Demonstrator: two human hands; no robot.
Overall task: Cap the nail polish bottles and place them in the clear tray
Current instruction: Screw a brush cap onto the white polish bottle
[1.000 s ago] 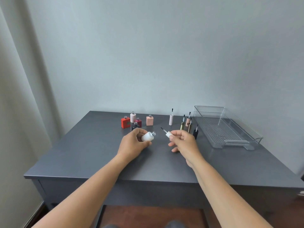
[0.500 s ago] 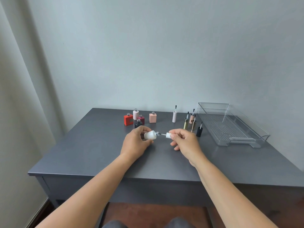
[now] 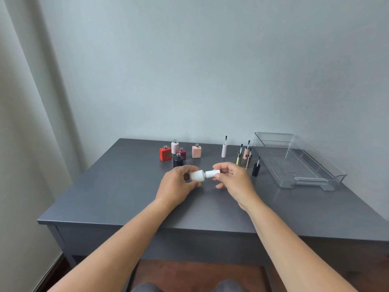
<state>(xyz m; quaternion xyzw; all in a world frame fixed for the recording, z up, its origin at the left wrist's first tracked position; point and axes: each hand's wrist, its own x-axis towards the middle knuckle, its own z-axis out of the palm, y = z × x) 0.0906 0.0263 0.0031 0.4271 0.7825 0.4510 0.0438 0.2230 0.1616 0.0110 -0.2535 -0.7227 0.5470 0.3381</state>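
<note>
My left hand (image 3: pixel 177 186) grips a white nail polish bottle (image 3: pixel 197 175), held on its side just above the grey table (image 3: pixel 117 192). My right hand (image 3: pixel 233 180) pinches the white cap (image 3: pixel 212 173), which sits against the bottle's neck with the brush hidden inside. Several uncapped bottles stand behind: red (image 3: pixel 165 153), pale pink (image 3: pixel 175 146), dark red (image 3: pixel 181 153), black (image 3: pixel 178 160) and peach (image 3: pixel 196 151). Several brush caps stand upright to the right, among them a white one (image 3: pixel 224 149), a gold one (image 3: pixel 239 158) and a black one (image 3: pixel 255 169). The clear tray (image 3: pixel 311 180) at the right holds nothing.
A pale wall rises right behind the table's back edge. A curtain (image 3: pixel 25 123) hangs at the left. Dark wooden floor (image 3: pixel 197 275) shows below the table's front edge.
My right hand has brought the cap's brush into the bottle's neck and the cap now meets the bottle. The camera has tilted slightly.
</note>
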